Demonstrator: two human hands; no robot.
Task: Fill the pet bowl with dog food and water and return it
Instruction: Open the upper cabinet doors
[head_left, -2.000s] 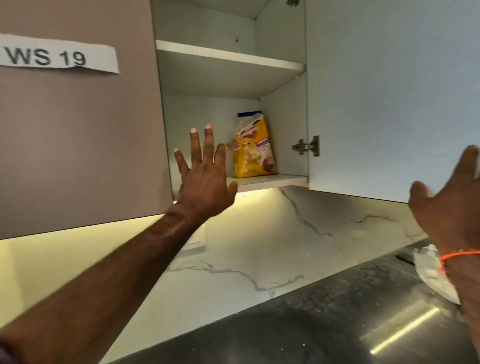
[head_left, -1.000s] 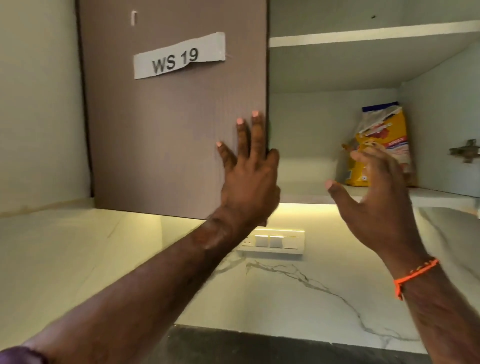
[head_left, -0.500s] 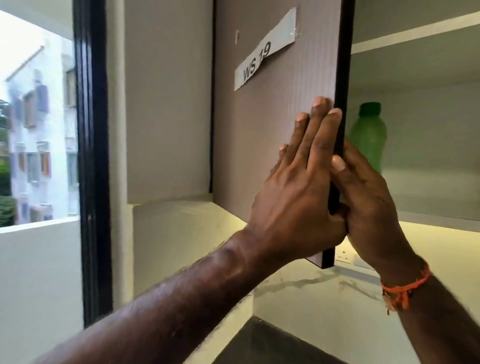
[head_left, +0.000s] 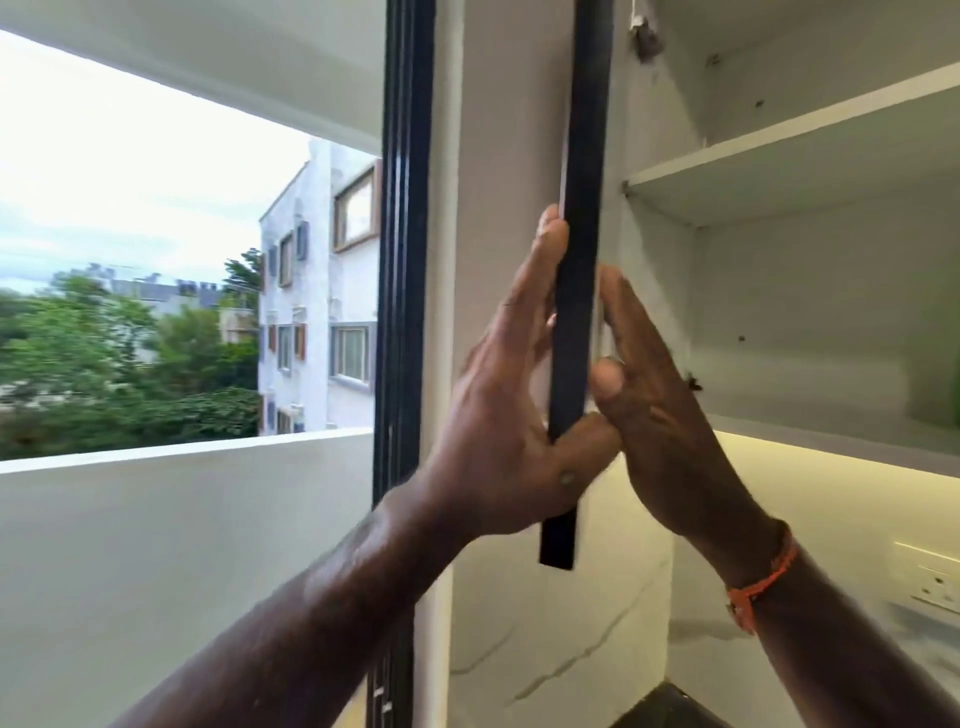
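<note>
Door (head_left: 574, 260) now edge-on to camera, swung wider than 0.5 s ago when its labelled face still showed; dog food bag and green bottle, seen in earlier frames, are out of view, only a faint green blur at 3 o'clock inside the cabinet (head_left: 810, 156). Left hand (head_left: 509, 415) flat on the door's outer face, fingers straight, thumb hooked round the edge; right hand (head_left: 654, 410) flat against the inner face, wristband (head_left: 761, 587) at 5 o'clock. Window (head_left: 171, 249) fills 9 o'clock, more than before; socket (head_left: 935, 584) at 4 o'clock.
</note>
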